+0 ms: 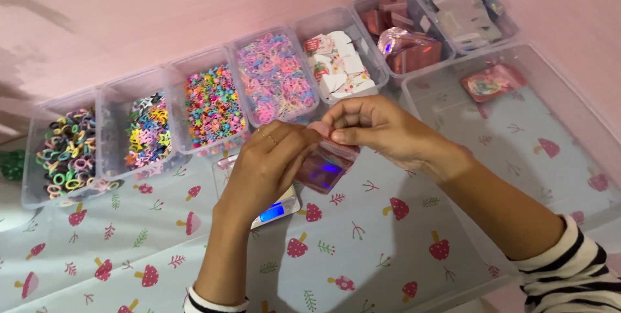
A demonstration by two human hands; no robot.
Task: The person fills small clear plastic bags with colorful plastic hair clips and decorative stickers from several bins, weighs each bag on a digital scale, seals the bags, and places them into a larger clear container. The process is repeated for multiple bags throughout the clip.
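Observation:
My left hand (pixel 268 161) and my right hand (pixel 375 129) meet above the table, both pinching the top edge of a small shiny pink holographic pouch (pixel 323 169). The pouch hangs below my fingers, its mouth hidden by them. Under my left hand lies a small digital scale (pixel 275 211) with a lit blue display. Both sleeves are black-and-white striped.
A row of clear plastic bins runs along the pink wall: hair ties (pixel 65 151), star clips (pixel 149 133), tiny colourful beads (pixel 212 105), pastel clips (pixel 275 77), printed cards (pixel 339 67), pink pouches (pixel 404 38), white packets (pixel 462 9). A large clear bin (pixel 517 125) holds one packet. A mushroom-print cloth (pixel 362 248) covers the table.

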